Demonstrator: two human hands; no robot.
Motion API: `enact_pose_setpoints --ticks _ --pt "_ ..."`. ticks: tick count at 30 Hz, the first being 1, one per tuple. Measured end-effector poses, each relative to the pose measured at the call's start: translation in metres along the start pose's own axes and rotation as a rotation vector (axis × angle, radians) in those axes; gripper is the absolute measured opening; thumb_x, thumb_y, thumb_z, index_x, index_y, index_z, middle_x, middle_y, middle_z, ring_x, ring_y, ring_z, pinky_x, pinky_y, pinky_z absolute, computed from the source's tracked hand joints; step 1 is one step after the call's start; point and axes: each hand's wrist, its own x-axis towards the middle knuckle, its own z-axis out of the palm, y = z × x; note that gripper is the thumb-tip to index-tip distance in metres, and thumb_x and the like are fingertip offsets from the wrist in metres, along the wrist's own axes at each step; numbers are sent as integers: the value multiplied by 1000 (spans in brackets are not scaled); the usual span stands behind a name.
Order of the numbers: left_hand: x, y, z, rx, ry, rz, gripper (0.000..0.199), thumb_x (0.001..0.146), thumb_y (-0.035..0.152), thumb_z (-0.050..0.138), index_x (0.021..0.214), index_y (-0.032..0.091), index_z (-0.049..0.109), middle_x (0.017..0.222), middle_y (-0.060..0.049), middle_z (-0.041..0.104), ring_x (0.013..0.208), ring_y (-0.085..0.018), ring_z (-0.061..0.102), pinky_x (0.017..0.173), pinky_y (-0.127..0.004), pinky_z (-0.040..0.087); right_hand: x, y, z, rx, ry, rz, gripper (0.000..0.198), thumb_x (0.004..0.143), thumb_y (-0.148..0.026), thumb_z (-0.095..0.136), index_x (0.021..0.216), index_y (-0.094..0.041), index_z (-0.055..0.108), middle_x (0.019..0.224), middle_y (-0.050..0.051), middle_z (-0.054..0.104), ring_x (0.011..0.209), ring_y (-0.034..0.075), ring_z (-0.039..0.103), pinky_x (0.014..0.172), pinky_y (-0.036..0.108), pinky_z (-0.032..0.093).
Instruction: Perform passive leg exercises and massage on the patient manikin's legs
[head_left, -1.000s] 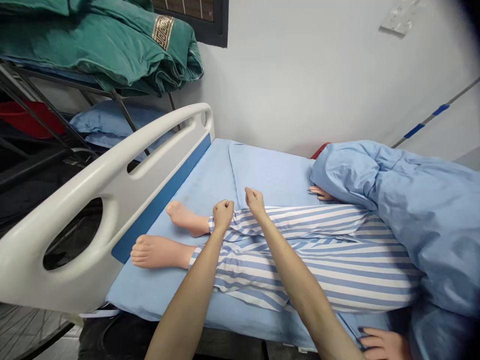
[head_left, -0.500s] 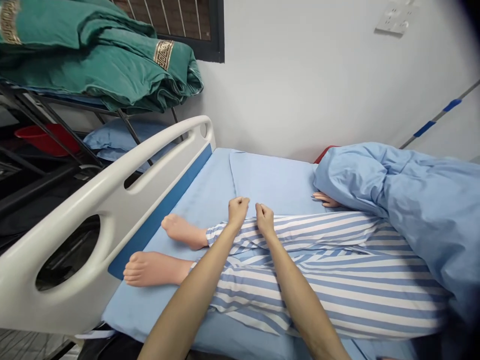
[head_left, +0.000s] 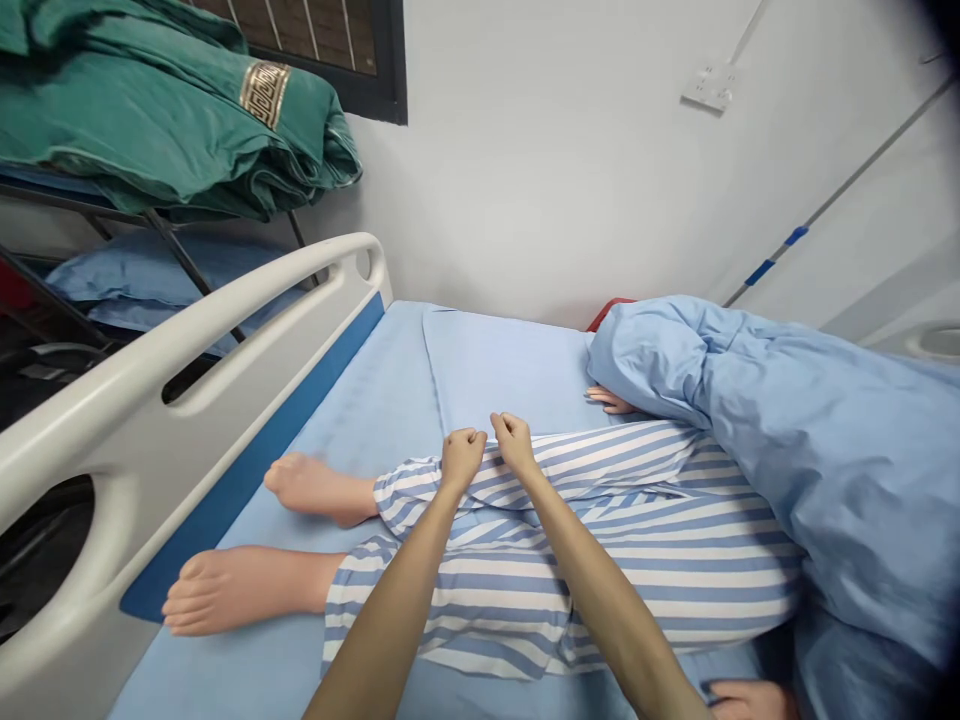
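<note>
My left hand [head_left: 463, 457] is closed, knuckles up, at the far leg of the blue-and-white striped trousers [head_left: 450, 610]. Close to its right, my right hand [head_left: 514, 442] is curled too, over the trousers' upper edge. Whatever the fingers may pinch is hidden, and no lifted cloth shows. The trousers are on a manikin lying on the bed, its near foot [head_left: 225, 590] and far foot [head_left: 319, 488] bare at the left. A blue quilt [head_left: 757, 400] covers its upper part. One manikin hand [head_left: 611, 400] pokes out from under the quilt.
A white footboard [head_left: 225, 330] closes the bed's left end. Beyond it, a metal rack carries a folded green blanket [head_left: 165, 110] and blue pillows [head_left: 150, 270]. A white wall [head_left: 525, 180] runs behind the bed. At right a thin pole [head_left: 847, 185] leans. Light-blue sheet [head_left: 375, 390] covers the mattress.
My view has shifted, so the bed and footboard sit further left in the picture. My two fists are nearer to each other, both still closed over the far trouser leg.
</note>
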Motion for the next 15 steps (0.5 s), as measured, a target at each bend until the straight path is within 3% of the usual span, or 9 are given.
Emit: enact_pose_setpoints --ticks 4,8,12,15 --pt "-1 -4 3 10 -35 0 36 75 29 49 50 20 24 51 5 19 52 -9 25 54 -26 21 -1 7 -18 -132 53 -41 42 85 -41 48 56 -23 24 54 -7 22 54 9 25 55 27 23" --pt "3 -3 1 20 -65 -4 34 75 29 49 50 20 27 51 5 21 53 -10 27 54 -26 21 -3 10 -14 -199 72 -40 39 84 -35 48 55 -22 27 52 -7 24 54 9 26 56 27 23" --pt "14 20 6 -29 -152 -68 31 73 29 50 48 20 33 50 5 25 52 -10 28 53 -27 20 -2 9 -12 -117 105 -13 39 85 -38 48 56 -23 27 53 -7 25 54 9 27 56 26 25" --pt "18 36 20 -182 -119 -68 29 72 27 50 49 21 33 50 5 28 52 -10 29 52 -26 21 0 9 -14 -50 132 -2 38 84 -40 47 56 -23 29 53 -7 27 55 10 29 55 26 26"
